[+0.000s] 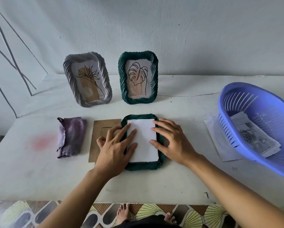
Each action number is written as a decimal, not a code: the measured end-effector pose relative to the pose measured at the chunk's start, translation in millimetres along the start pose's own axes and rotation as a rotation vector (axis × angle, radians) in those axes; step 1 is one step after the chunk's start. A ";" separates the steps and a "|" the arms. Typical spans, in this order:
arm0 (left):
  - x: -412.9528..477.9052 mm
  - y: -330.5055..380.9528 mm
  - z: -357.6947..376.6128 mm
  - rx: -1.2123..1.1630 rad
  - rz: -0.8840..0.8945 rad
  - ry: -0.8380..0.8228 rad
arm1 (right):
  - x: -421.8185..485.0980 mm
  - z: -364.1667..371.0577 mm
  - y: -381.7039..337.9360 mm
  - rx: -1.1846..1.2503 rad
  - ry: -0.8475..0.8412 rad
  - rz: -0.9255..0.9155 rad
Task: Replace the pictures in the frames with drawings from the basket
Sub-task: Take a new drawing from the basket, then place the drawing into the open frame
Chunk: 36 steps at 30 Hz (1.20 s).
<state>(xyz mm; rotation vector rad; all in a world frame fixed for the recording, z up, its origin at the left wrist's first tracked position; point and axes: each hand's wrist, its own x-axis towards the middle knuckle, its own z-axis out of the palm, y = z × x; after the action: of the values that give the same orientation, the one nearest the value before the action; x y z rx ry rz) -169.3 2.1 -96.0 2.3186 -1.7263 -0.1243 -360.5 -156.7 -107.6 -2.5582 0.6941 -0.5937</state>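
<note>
While both hands press down at the middle of the table (31,175), a folded purple cloth (70,137) lies farthest left. Behind it and to its right a grey frame (105,84) stands upright near the wall with a line-drawn flower print in it. A brown board (95,129) lies flat just right of the cloth, touching the flat green frame (143,166). The left hand (115,148) is spread palm down, gripping nothing; its outer fingers bend over the board, its inner fingers and thumb lie nearly straight on the white paper (144,145). That paper sits in the back of the flat green frame; behind it a standing green frame (154,79) shows a leaf print. The right hand (174,142) is spread too, holding nothing, fingertips pressing the paper's right edge. Further right a pale sheet (220,145) lies partly under the violet basket (269,163), where a rose drawing (251,135) rests.
</note>
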 end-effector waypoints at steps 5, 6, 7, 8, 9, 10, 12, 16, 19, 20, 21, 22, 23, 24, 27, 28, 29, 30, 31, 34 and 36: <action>0.6 0.4 1.7 -0.011 -0.017 0.018 | -0.7 -6.3 2.5 0.089 -0.052 -0.010; 0.8 0.0 1.7 -0.016 -0.018 0.017 | -0.3 -8.1 3.4 0.103 -0.072 -0.013; 1.2 -0.5 1.7 -0.020 -0.018 0.015 | -0.1 -9.7 4.1 0.111 -0.092 -0.013; 1.3 -1.1 1.5 -0.023 -0.017 0.011 | 0.1 -10.8 4.6 0.117 -0.107 -0.010; 1.2 -1.7 1.1 -0.026 -0.015 0.008 | 0.0 -11.6 5.0 0.122 -0.112 -0.009; 1.0 -2.2 0.8 -0.031 -0.014 0.003 | -0.3 -11.8 5.1 0.126 -0.110 -0.010; 1.2 -3.0 -0.7 -0.043 -0.011 -0.009 | -2.0 -11.8 4.9 0.132 -0.095 -0.015; 1.3 -7.0 -3.4 -0.098 0.020 -0.009 | -4.3 -12.4 2.9 0.112 -0.080 -0.025; 1.8 -10.5 -3.5 -0.128 0.024 -0.023 | -4.6 -13.3 0.7 0.098 -0.088 -0.028; 2.2 -11.2 -3.3 -0.129 0.026 -0.023 | -4.7 -13.6 0.5 0.097 -0.093 -0.027; 2.6 -11.4 -3.6 -0.130 0.028 -0.024 | -5.2 -14.1 0.1 0.094 -0.100 -0.026; 3.3 -11.5 -4.0 -0.134 0.026 -0.031 | -5.7 -14.8 -0.3 0.091 -0.111 -0.022; 4.1 -12.2 -4.8 -0.142 0.025 -0.044 | -6.3 -15.7 -1.0 0.086 -0.122 -0.017; 4.8 -13.4 -5.7 -0.154 0.026 -0.059 | -6.9 -16.4 -1.8 0.082 -0.132 -0.011; 7.3 -19.2 -11.8 -0.205 0.037 -0.104 | -9.2 -16.4 -4.4 0.067 -0.147 -0.001; 8.6 -21.3 -14.5 -0.214 0.044 -0.120 | -9.8 -15.9 -5.2 0.059 -0.149 0.000; 10.0 -23.3 -16.9 -0.210 0.055 -0.135 | -10.2 -15.5 -6.2 0.049 -0.149 -0.001; 11.3 -25.0 -18.8 -0.200 0.066 -0.146 | -10.5 -14.6 -7.1 0.038 -0.147 -0.006; 12.3 -26.5 -20.0 -0.190 0.074 -0.153 | -10.9 -13.5 -8.3 0.026 -0.143 -0.014; 11.9 -28.8 -18.7 -0.179 0.085 -0.142 | -13.3 -10.1 -12.3 0.007 -0.110 -0.032; 9.7 -28.4 -15.8 -0.179 0.097 -0.119 | -15.2 -9.3 -13.2 0.018 -0.081 -0.034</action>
<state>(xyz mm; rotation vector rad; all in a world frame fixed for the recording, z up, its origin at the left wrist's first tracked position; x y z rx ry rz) -136.6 2.8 -87.0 2.1345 -1.7982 -0.3895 -372.3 -140.6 -97.9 -2.5665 0.6160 -0.5021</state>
